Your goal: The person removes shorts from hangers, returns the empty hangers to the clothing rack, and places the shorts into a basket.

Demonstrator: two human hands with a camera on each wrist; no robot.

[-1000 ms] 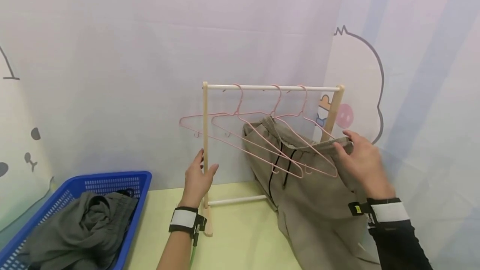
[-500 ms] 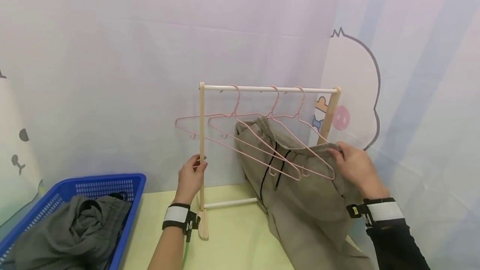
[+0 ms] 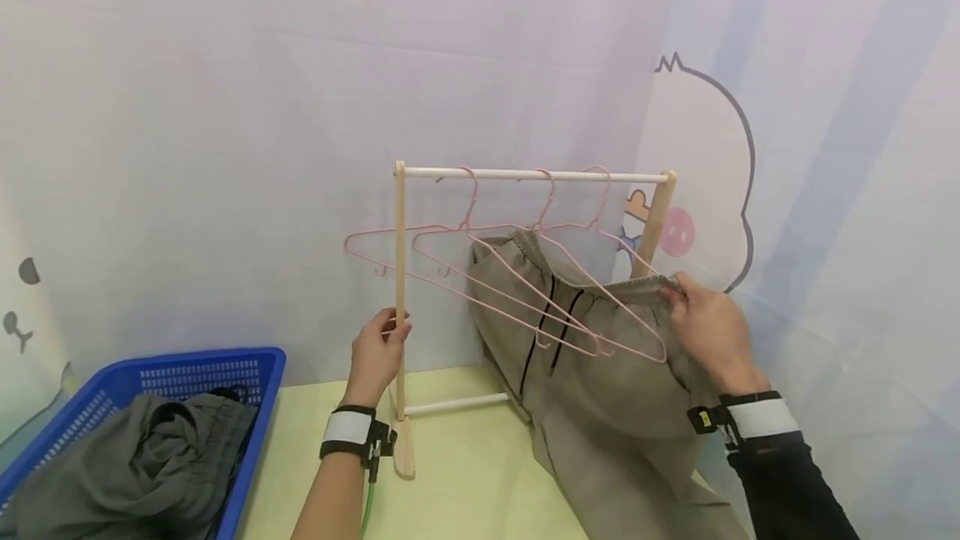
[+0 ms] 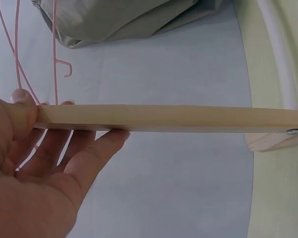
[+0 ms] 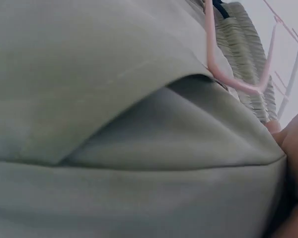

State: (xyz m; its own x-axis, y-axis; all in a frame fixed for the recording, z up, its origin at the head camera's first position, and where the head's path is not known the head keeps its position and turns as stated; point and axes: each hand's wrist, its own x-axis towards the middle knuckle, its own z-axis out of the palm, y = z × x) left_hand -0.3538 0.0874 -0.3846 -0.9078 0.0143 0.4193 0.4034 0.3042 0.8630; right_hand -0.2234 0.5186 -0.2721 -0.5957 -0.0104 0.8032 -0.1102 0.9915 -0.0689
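Khaki drawstring trousers [image 3: 600, 390] hang by the waistband at the rightmost pink hanger [image 3: 600, 211], behind the other two hangers. My right hand [image 3: 712, 332] pinches the right end of that waistband, beside the rack's right post. In the right wrist view, the trousers' side pocket [image 5: 169, 134] fills much of the picture, with only part of my hand visible at the edge. My left hand [image 3: 377, 357] grips the left wooden post of the small clothes rack [image 3: 400, 248]. The left wrist view shows the thumb [image 4: 22, 111] and fingers around the post.
Two pink hangers [image 3: 468, 211] hang on the white rail [image 3: 510, 175] in front of the trousers. A blue basket [image 3: 273, 373] with dark grey clothing [image 3: 157, 457] stands on the yellow tabletop [image 3: 465, 473] at left. Printed curtains are behind and at right.
My left fingers have closed round the post from a spread pose. My right thumb and fingers have come together on the waistband. The view has shifted slightly, moving the scene left.
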